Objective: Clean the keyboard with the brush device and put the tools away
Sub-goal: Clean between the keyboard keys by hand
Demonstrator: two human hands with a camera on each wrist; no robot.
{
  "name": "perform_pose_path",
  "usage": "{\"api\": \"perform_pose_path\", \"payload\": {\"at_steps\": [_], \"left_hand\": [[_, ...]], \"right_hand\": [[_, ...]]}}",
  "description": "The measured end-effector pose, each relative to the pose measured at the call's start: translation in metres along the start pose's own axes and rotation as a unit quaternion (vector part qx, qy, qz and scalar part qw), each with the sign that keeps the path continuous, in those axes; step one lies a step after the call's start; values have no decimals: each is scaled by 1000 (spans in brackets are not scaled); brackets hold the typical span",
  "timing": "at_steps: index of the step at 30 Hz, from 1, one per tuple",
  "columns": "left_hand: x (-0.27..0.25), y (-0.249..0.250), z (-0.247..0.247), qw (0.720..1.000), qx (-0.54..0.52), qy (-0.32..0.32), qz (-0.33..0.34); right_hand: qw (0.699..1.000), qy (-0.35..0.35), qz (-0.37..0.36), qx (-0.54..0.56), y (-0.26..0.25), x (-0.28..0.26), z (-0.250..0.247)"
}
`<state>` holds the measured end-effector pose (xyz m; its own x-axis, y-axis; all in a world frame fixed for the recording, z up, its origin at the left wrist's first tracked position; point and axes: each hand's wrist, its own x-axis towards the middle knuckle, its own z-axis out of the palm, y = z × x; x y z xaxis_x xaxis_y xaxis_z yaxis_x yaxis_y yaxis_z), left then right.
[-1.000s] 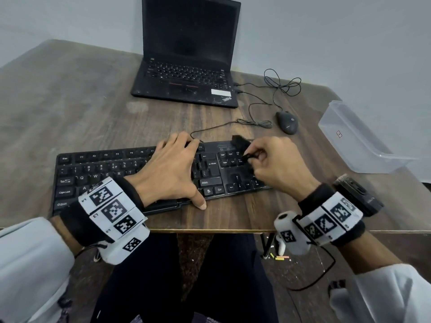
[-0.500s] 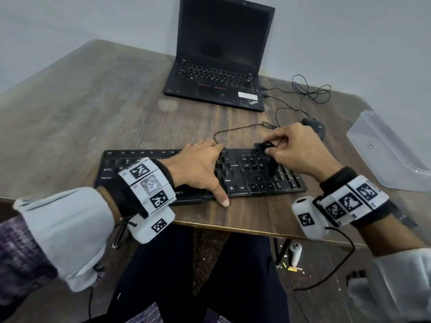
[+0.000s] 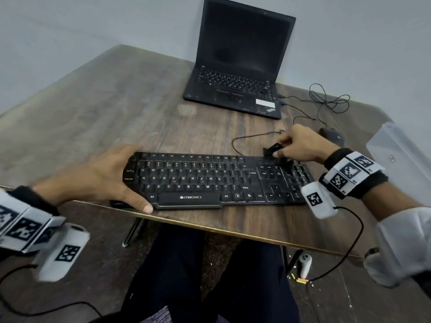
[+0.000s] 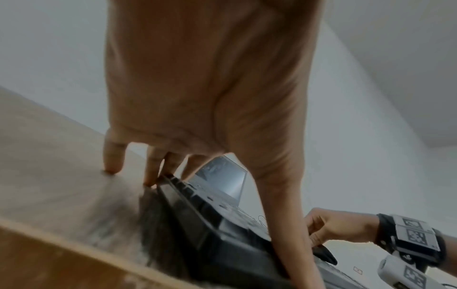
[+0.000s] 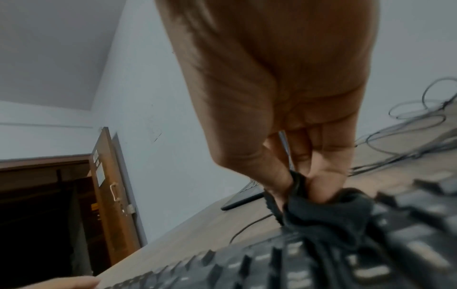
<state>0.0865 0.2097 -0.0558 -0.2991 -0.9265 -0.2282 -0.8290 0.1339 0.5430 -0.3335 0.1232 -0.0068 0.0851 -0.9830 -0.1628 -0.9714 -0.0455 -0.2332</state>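
A black keyboard [image 3: 200, 178] lies along the near edge of the wooden table [image 3: 116, 108]. My left hand [image 3: 102, 176] spans its left end with straight fingers, thumb at the front edge, fingertips [image 4: 148, 181] on the table by the far corner of the keyboard [image 4: 210, 221]. My right hand [image 3: 296, 145] pinches a small black brush device [image 3: 274, 150] over the keys at the far right. In the right wrist view the thumb and fingers of that hand [image 5: 296, 176] hold the dark brush [image 5: 329, 211] against the keyboard [image 5: 371, 254].
An open black laptop [image 3: 238, 66] stands at the back, with loose cables [image 3: 326, 99] to its right. A black mouse [image 3: 331, 136] sits behind my right hand. A clear plastic box [image 3: 401, 157] stands at the right edge.
My left hand slid from the middle of the keyboard to its left end. My right hand moved the brush toward the far right corner. The view tilted and shifted.
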Motion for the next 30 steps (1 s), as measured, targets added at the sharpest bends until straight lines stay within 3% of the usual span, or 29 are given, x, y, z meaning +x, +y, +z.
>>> {"api": "perform_pose_path", "payload": {"at_steps": [6,11,16,23,26,30], "left_hand": [[1,-15,13,990,-91,76,70],[0,-23,22,980,-150,100,85],[-2,-29,29,970,-194,101,108],[-3,-19,22,963,-168,130,168],[-7,-23,27,963,-163,163,138],[-16,-28,36,968,-117,217,46]], "right_hand": [[995,-9,-87,46,-61,10,20],[992,-38,-106,64,-100,25,25],[978,-65,-177,86,-159,32,43],[960,-105,-245,87,-235,48,65],[963,-109,-230,93,-251,57,70],[957,-122,-239,111,-271,61,77]]}}
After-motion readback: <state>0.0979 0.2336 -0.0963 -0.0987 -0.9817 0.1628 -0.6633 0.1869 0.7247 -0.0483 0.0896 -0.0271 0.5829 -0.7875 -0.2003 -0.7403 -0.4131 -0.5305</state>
